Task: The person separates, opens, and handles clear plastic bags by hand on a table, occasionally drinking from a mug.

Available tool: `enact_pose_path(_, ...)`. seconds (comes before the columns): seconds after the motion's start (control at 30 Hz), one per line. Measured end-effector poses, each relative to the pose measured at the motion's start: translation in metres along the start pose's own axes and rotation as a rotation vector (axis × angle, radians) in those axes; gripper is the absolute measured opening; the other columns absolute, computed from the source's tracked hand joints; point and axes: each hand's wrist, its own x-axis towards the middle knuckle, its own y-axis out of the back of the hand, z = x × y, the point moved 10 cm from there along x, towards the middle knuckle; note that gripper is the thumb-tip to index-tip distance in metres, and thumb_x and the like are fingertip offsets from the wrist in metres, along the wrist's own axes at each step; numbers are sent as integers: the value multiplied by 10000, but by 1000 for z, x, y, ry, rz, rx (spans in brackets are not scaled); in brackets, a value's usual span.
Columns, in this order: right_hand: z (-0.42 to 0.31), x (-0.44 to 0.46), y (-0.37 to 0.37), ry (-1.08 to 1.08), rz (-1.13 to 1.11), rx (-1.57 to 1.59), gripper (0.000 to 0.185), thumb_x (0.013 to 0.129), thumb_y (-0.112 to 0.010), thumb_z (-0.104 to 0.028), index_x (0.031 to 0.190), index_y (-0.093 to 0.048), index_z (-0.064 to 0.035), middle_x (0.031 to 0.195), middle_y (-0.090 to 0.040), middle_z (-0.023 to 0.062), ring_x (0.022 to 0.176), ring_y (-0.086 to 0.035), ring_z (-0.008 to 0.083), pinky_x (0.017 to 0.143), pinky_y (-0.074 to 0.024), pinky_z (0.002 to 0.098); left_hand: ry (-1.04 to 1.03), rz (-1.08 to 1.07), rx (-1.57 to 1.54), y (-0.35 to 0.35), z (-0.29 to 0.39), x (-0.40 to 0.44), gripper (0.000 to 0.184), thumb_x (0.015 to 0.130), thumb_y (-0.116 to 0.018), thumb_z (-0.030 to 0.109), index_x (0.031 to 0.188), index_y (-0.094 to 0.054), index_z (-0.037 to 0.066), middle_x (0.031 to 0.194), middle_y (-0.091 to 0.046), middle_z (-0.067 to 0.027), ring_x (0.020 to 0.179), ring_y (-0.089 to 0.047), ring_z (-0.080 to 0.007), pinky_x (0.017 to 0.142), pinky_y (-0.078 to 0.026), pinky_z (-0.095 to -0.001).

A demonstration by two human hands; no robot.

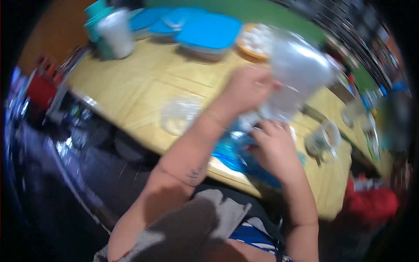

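My left hand (249, 87) is closed in a fist against a clear plastic bag (301, 63), which rises puffed out and blurred to the right of it. Below it, my right hand (276, 142) has bent fingers close to the bag's lower end; what they pinch is hidden. Crumpled blue plastic (231, 155) lies under and beside my right hand at the table's near edge. Something white shows between the two hands, too blurred to name. A round clear plastic lid or dish (178, 114) rests on the table left of my left forearm.
Blue-lidded containers (209, 31) stand at the back, beside an orange bowl of white pieces (255, 41). A white container (117, 35) and a teal pitcher (95, 26) are back left. To the right stands a mug (323, 139) on the yellow table (126, 87).
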Motion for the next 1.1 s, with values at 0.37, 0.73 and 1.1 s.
enact_pose_path(0.37,105,-62,-45,-398,-207,373,424,790,-708,-1,1180,-553,60,1164,-598,139,1053,-580,251,905,-461,362,-365,-158,62,-48,58,-32,382,693,-716,453,638,-578,101,639,-578,-88,660,-584,-344,647,-433,-450)
enact_pose_path(0.73,169,-80,-8,-701,474,787,415,889,-628,-115,1250,-531,65,1185,-606,146,1050,-564,210,902,-438,328,-247,-239,-105,-72,45,-37,505,638,-778,375,1027,-640,84,903,-649,-135,844,-638,-351,713,-513,-448)
enact_pose_path(1.1,147,-71,-25,-542,-464,747,404,881,-700,-211,1220,-641,0,1133,-679,174,918,-615,199,774,-514,322,-165,375,-69,-1,19,-23,201,700,-701,137,762,-531,49,745,-552,-140,686,-572,-378,586,-440,-472)
